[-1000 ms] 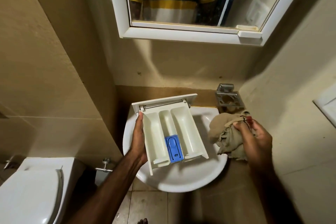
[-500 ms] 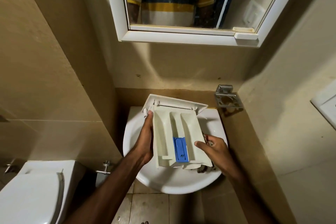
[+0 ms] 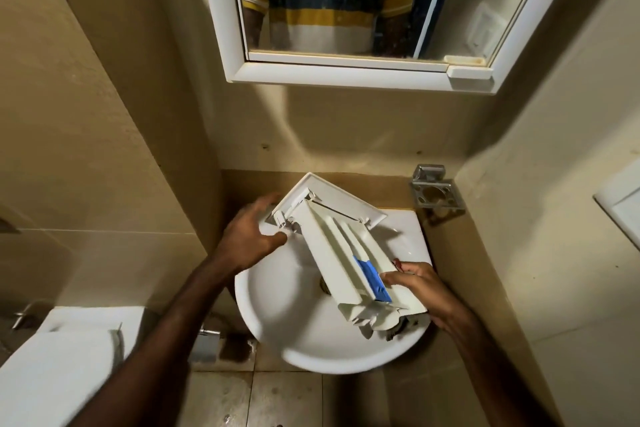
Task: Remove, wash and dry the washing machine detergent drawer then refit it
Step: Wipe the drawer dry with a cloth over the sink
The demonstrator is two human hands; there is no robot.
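Observation:
The white detergent drawer (image 3: 332, 253) is tipped onto its side above the white sink (image 3: 287, 305), with its front panel towards the wall. Its blue insert (image 3: 372, 276) sits near the rear end. My left hand (image 3: 247, 241) is at the left corner of the front panel, thumb and fingers on either side of it. My right hand (image 3: 420, 288) grips the drawer's rear end. A scrap of the brown cloth (image 3: 398, 329) shows under that end, mostly hidden by the drawer.
A white-framed mirror cabinet (image 3: 346, 74) hangs over the sink. A metal holder (image 3: 436, 194) is fixed to the wall at the back right. A toilet (image 3: 59, 367) stands at the lower left, with a wall valve (image 3: 207, 343) beside it. Walls close in on both sides.
The drawer has turned from face-up onto its side. My right hand went from holding the cloth beside the sink to gripping the drawer's rear end. My left hand slid up to the front panel.

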